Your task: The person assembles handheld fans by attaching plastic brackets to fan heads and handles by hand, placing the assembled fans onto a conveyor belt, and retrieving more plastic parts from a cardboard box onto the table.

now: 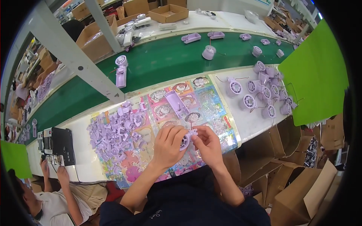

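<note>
Over the patterned mat (211, 98), my left hand (169, 146) closes round a lilac round fan housing (184, 143), covering much of it. At the housing's upper right side, my right hand (206, 146) pinches a small lilac plastic piece (192, 132) against it. A thin reddish wire rises near the fingertips. Beyond my hands lies a lilac elongated handle shell (176, 104), its hollow side up. To the left of my left hand spreads a heap of small lilac plastic parts (117, 130).
Several lilac fan housings with wires (267, 92) stand at the right. Behind the table runs a green conveyor belt (162, 56) carrying lilac parts. A white post (75, 56) rises at the left. A co-worker's hands (63, 175) are by a black machine (62, 147). Cardboard boxes (290, 188) stand lower right.
</note>
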{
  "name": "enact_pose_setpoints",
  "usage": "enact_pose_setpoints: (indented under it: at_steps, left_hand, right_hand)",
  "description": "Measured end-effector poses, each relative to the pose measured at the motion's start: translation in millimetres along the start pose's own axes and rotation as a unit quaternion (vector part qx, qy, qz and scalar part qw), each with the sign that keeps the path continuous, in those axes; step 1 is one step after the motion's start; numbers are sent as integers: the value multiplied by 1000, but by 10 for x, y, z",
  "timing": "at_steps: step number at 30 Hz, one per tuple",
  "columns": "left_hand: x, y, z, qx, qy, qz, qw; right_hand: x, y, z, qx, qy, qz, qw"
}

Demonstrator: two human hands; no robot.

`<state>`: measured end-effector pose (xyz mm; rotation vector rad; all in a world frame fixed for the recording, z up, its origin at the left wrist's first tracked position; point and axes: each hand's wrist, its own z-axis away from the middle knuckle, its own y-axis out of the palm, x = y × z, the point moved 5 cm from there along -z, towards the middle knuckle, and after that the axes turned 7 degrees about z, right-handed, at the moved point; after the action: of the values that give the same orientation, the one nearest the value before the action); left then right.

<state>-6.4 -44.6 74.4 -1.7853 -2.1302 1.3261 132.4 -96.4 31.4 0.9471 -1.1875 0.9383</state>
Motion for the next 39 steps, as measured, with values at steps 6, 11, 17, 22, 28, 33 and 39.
enact_pose_setpoints:
  at_steps: [6,11,17,22,28,33,39]
  left_hand:
    - [-105,-35,162,-73,16,-9,997]
    - [-163,-108,198,-113,23,23,993]
    - [-79,-30,115,-119,14,25,992]
    - [-41,24,52,-166,-74,7,983]
    - [-240,379,144,-61,-45,219,973]
    - [-227,638,108,12,-92,306,948]
    - [29,245,-75,-39,-93,276,956]
  right_hand:
    - [14,-30,57,63,35,-38,997]
    - [18,-62,112,94,37,-96,990]
    - [226,-10,76,-9,-30,29,999]
    - [361,77,241,-10,-149,244,958]
    - [-86,-61,183,-45,-6,-22,999]
    - [-437,-138,24,-22,57,-93,994]
    - [-502,-145,-59,-8,4,1,1000]
